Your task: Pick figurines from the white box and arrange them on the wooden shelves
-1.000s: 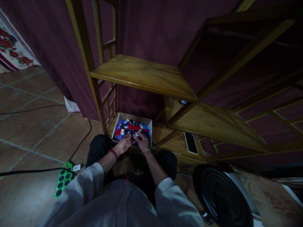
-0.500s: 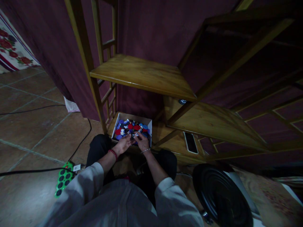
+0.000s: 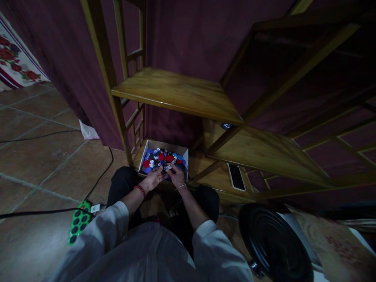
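Observation:
A shallow white box [image 3: 184,151] stands on the lowest shelf, filled with several small red, blue, purple, white and black pieces [image 3: 161,156]. Over its near edge my left hand [image 3: 152,180], with a red bead bracelet on the wrist, pinches a small dark piece with white marks [image 3: 165,168]. Close beside it, my right hand [image 3: 176,176], wearing a thin bracelet, has its fingers closed at the same small piece. What kind of piece it is I cannot make out, and the fingers partly cover it.
A wooden shelf board [image 3: 176,94] overhangs the box. A phone [image 3: 236,177] lies on the shelf to the right. On the floor are a green power strip [image 3: 80,222] with a black cable, at left, and a round black stool-like object [image 3: 274,243] at right.
A whitish bit that showed at my right fingertips is less visible now. Both hands stay almost in the same place over the box.

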Action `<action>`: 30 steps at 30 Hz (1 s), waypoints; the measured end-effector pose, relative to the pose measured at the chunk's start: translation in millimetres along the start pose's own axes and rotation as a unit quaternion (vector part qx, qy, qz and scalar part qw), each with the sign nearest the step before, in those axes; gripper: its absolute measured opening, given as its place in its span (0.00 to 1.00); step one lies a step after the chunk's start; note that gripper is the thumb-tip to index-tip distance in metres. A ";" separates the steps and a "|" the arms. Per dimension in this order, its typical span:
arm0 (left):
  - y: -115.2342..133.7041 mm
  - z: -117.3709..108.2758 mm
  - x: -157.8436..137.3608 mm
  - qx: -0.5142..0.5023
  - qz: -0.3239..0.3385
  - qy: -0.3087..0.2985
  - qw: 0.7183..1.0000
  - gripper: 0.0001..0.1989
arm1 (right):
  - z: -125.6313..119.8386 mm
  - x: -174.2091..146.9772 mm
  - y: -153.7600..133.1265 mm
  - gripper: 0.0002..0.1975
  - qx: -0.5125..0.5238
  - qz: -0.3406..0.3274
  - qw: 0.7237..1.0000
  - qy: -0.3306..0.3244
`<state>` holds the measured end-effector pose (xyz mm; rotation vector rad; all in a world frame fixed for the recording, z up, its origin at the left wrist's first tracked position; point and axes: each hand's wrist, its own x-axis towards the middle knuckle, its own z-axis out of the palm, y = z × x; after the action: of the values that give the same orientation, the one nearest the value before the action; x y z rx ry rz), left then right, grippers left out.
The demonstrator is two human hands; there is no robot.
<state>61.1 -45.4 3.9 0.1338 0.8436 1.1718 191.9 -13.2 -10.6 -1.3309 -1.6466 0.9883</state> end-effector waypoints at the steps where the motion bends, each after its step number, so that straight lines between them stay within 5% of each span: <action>1: 0.2 0.5 -0.5 0.000 0.000 0.002 1.000 0.08 | 0.1 0.0 0.0 0.16 -0.002 0.001 1.000 0.000; 30: 0.3 -0.9 0.7 0.009 -0.012 0.015 1.000 0.11 | 6.7 6.1 21.7 0.16 0.071 0.025 0.997 0.028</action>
<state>60.4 -45.0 3.1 0.1204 0.8791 1.1463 193.1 -4.7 -32.5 -1.2977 -1.4793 1.0679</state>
